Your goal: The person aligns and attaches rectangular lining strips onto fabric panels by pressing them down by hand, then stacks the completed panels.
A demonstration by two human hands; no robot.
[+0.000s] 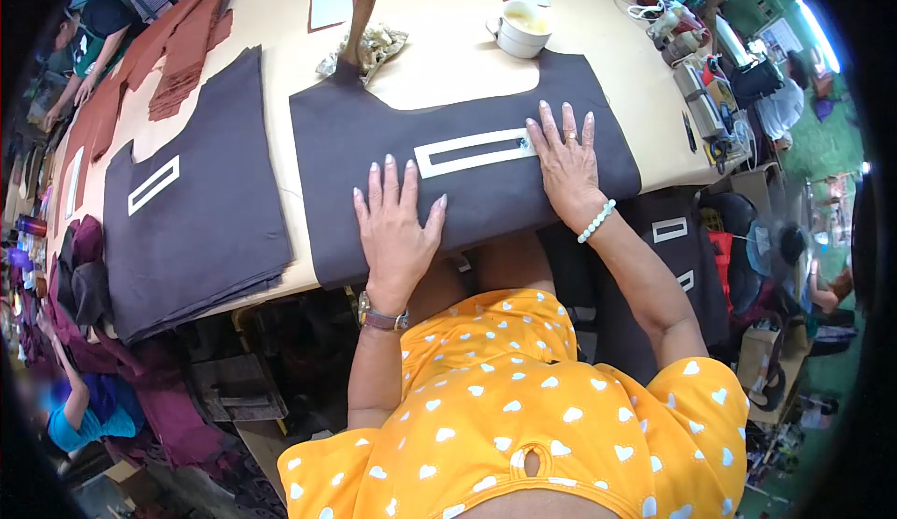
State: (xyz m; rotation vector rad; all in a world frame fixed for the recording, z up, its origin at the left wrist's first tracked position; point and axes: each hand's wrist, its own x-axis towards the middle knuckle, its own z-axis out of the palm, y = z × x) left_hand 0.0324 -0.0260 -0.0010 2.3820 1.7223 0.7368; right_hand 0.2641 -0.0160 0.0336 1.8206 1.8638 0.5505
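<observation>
A dark grey fabric piece (486, 192) lies on the table before me, its front part hanging at the edge. Flat on its left part rests my left hand (397, 225), fingers spread, holding nothing. My right hand (567, 159) lies spread on the right part, its fingertips by the right end of a cream rectangular frame strip (458, 157). A small dark mark shows at that end of the strip. Behind the fabric are a wooden-handled brush (361, 19), its bristle end low on the fabric's back edge, and a white cup (521, 30) with yellowish contents.
A stack of dark pieces (201, 201) with a cream frame lies left on the table (439, 75). Reddish-brown fabric (192, 42) is farther left. A crumpled cloth (381, 44) sits by the brush. Tools and a box (701, 99) line the right edge. Other people are at both sides.
</observation>
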